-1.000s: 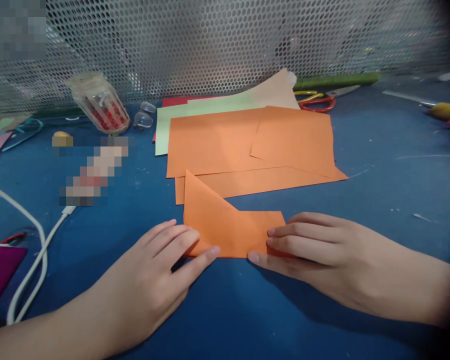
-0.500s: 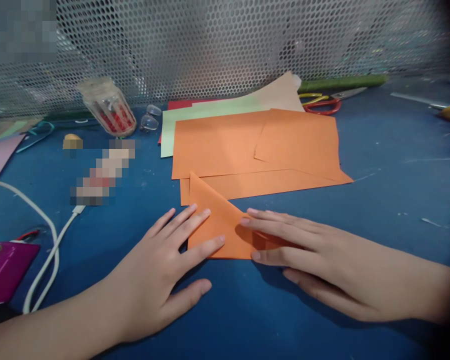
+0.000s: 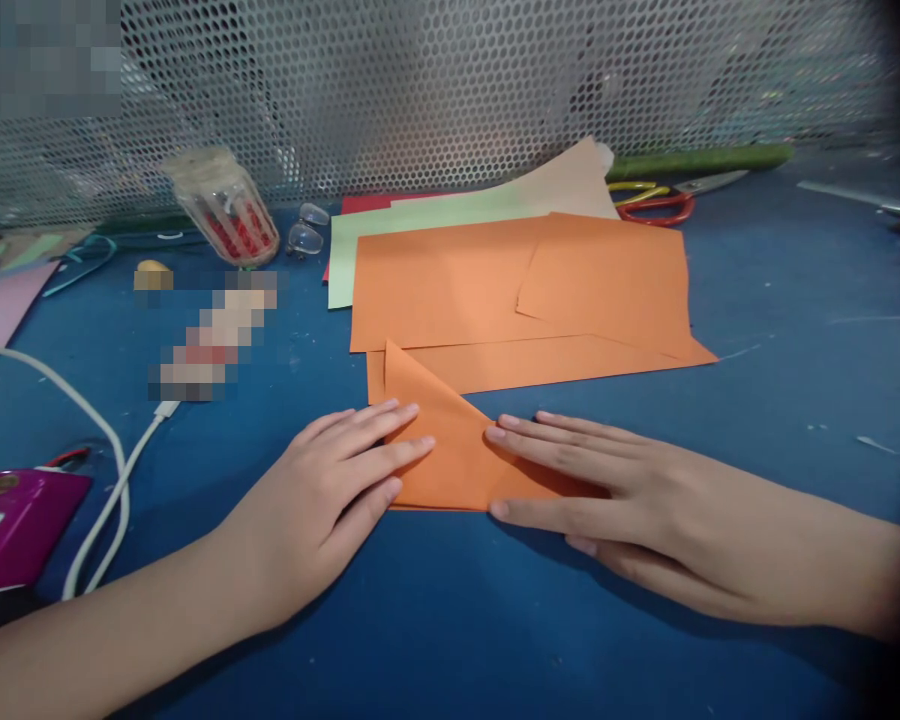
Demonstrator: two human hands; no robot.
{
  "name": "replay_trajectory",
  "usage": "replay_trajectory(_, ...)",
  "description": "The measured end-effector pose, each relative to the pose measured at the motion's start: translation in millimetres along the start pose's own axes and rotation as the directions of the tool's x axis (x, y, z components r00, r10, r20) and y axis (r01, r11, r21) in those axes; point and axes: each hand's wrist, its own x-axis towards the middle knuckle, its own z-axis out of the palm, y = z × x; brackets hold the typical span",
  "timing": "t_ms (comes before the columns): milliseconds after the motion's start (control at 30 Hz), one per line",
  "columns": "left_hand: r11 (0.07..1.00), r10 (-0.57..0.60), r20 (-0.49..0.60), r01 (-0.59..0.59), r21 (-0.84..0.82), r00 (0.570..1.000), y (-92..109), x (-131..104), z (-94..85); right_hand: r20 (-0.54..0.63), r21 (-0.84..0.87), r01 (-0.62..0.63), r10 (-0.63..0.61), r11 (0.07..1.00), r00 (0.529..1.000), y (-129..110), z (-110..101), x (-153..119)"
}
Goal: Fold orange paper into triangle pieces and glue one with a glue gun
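Note:
A folded sheet of orange paper (image 3: 450, 465) lies on the blue table in front of me, with a pointed corner standing out at its upper left. My left hand (image 3: 337, 480) rests over its left edge, fingers stretched across the surface. On the other side, my right hand (image 3: 637, 510) lies flat with fingers extended, covering the paper's right part. Neither hand grips anything. Just beyond, several larger orange sheets (image 3: 450, 290) overlap, and the folded paper's tip reaches over their near edge.
Behind the orange sheets lie pale green paper (image 3: 341, 265) and scissors (image 3: 656, 207). A glass jar (image 3: 229, 205) with red bits leans at the back left. A white cable (image 3: 116, 445) and a magenta device (image 3: 26, 535) occupy the left. A perforated metal panel (image 3: 420, 90) bounds the back.
My left hand has drawn its fingers closer together, and its thumb has moved up to the paper's lower left edge. My right hand's fingers have shifted slightly on the paper.

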Motion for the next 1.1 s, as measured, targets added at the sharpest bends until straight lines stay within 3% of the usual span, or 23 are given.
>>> replay_trajectory(333, 0.998, 0.036, -0.046, -0.034, 0.056, 0.998, 2.8, -3.4, 5.1, 0.035, 0.064, -0.029, 0.027, 0.998, 0.999, 3.7, 0.1, -2.3)
replay_trajectory(633, 0.991, -0.005, 0.063, -0.003, 0.133, 0.998, 8.3, 0.4, 2.4, 0.053, 0.046, -0.032, 0.03, 0.998, 0.998, 4.4, 0.8, -3.8)
replay_trajectory(833, 0.99, -0.013, 0.069, 0.004, 0.138, 0.997, 10.0, 3.6, -2.0, 0.09, 0.122, -0.09, 0.08, 0.988, 0.993, 5.0, -0.7, -8.1)
replay_trajectory(1100, 0.988, 0.005, 0.08, -0.018, 0.154, 0.997, 3.8, 24.8, -3.0, 0.095, 0.135, -0.081, 0.069, 0.987, 0.993, 4.4, -1.3, -8.2)
